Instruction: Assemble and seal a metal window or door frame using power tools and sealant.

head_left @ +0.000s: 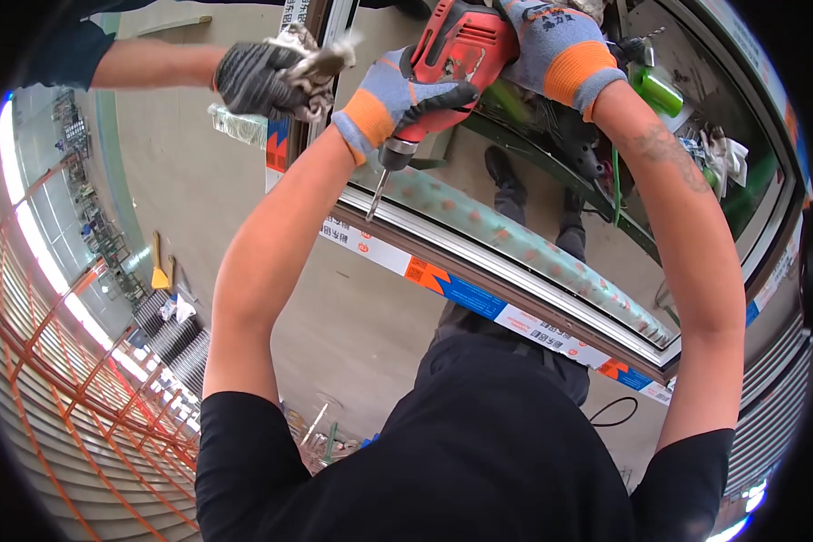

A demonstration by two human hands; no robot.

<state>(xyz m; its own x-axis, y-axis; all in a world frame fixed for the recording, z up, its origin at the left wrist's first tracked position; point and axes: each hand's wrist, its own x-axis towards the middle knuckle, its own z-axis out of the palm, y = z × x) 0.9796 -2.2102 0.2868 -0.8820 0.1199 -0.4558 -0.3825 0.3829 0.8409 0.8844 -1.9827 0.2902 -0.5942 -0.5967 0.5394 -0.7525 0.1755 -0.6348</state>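
Observation:
A red and black power drill (pixel 468 56) is held between my gloved hands above a window or door frame (pixel 506 271). My left hand (pixel 390 95), in a grey and orange glove, is wrapped round the drill's front, just behind the chuck. At the drill's back end is my right hand (pixel 551 45), closed round it; its fingers are partly hidden by the body. The silver drill bit (pixel 377 197) slants down over the frame's near-left rail. Whether its tip touches the rail, I cannot tell. Printed protective tape (pixel 474 294) runs along that rail's outer side.
From the left reaches another person's gloved hand (pixel 257 79), with a crumpled rag (pixel 321 68) in it. Inside the frame show a clear patterned film strip (pixel 524 239), a green bottle (pixel 659 92) and a second drill (pixel 640 50). A yellow-headed broom (pixel 159 271) stands farther left.

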